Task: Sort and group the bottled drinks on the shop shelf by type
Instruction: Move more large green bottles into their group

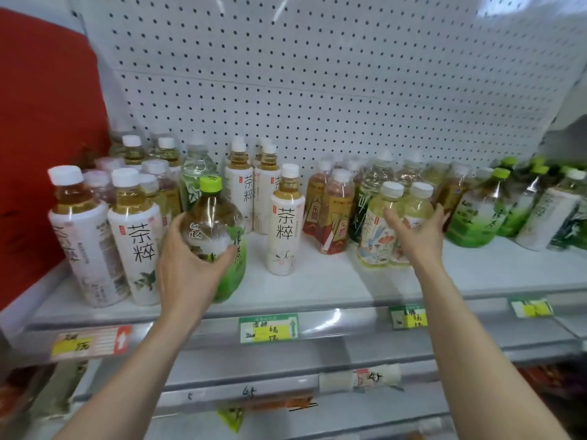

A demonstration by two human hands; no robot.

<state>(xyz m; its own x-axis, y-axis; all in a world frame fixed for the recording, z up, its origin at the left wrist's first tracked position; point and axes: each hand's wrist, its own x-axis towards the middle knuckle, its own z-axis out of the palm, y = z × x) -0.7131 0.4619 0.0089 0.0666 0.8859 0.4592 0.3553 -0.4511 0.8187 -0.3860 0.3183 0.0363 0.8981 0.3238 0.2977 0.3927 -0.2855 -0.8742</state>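
My left hand [187, 265] grips a green-capped green tea bottle [219, 230], tilted, near the front of the white shelf [333, 281]. My right hand [416, 233] wraps around a pale yellow-green bottle with a white cap and flowered label [419, 204]; a matching bottle [378, 223] stands touching it on the left. White-labelled tea bottles [139, 236] stand to the left, and one [284, 220] stands alone in the middle. Red-labelled bottles [333, 214] stand behind the middle. More green-capped bottles [476, 214] are grouped at the right.
A white pegboard [317, 90] backs the shelf. A red panel [41, 122] closes the left side. Price tags [268, 328] line the shelf's front rail. Lower shelves [286, 376] lie below. Bare shelf surface shows in front of the middle bottles.
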